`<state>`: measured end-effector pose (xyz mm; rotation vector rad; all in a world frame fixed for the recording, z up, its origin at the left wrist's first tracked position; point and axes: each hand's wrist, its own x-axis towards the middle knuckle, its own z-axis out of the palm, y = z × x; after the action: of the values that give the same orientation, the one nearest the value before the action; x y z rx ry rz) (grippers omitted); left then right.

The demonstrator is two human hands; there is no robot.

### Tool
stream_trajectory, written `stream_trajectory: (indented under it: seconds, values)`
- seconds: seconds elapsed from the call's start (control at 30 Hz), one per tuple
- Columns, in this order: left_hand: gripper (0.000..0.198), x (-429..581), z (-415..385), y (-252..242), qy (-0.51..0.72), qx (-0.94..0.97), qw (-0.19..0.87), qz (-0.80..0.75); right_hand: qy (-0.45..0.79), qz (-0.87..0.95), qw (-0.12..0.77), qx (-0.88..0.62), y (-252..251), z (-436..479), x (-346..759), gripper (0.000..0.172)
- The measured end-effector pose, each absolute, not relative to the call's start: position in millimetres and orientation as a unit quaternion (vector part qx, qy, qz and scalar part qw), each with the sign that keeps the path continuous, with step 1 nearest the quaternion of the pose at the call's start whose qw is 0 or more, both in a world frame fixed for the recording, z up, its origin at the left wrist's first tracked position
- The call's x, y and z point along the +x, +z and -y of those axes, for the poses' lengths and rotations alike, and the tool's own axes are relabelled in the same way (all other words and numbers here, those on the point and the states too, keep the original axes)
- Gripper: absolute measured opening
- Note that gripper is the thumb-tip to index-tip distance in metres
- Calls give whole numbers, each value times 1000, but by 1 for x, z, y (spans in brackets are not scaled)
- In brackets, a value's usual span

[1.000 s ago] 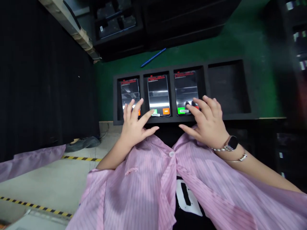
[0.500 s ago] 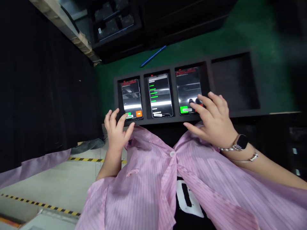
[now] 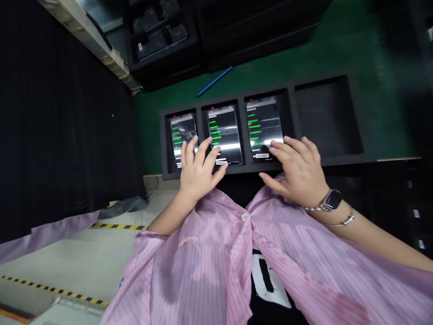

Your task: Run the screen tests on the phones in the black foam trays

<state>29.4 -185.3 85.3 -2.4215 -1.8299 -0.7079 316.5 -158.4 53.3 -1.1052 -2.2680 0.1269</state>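
Note:
Three phones lie face up in the wells of a black foam tray (image 3: 264, 169), each with green and white text on a dark screen. My left hand (image 3: 199, 174) is spread over the gap between the left phone (image 3: 179, 135) and the middle phone (image 3: 225, 131). It covers the lower right of the left phone, and its thumb is at the middle phone's lower edge. Over the lower right corner of the right phone (image 3: 262, 126) hovers my right hand (image 3: 299, 169), fingers apart, index fingertip at the screen. Whether any finger touches glass I cannot tell. Neither hand holds anything.
The tray's fourth well (image 3: 328, 119) is at the right. Behind the tray a blue pen (image 3: 214, 81) lies on the green tabletop (image 3: 264, 74). Another dark tray (image 3: 162, 34) with phones stands at the back left. A dark curtain (image 3: 67, 126) hangs on the left.
My left hand has moved right, from the left phone toward the middle one. The outer phones' screens have switched from red text and coloured buttons to green text lists. My right hand has barely moved.

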Motion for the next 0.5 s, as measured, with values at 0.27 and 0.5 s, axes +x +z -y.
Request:
stream_trajectory:
  seconds: [0.27,0.5]
  values:
    - [30,34,190,82,-205,-773,45,599,27,873,289,-392,55,159,315,63]
    - [48,0,210,99,-261,-723,51,638,-1,857,321,-403,55,162,314,69]
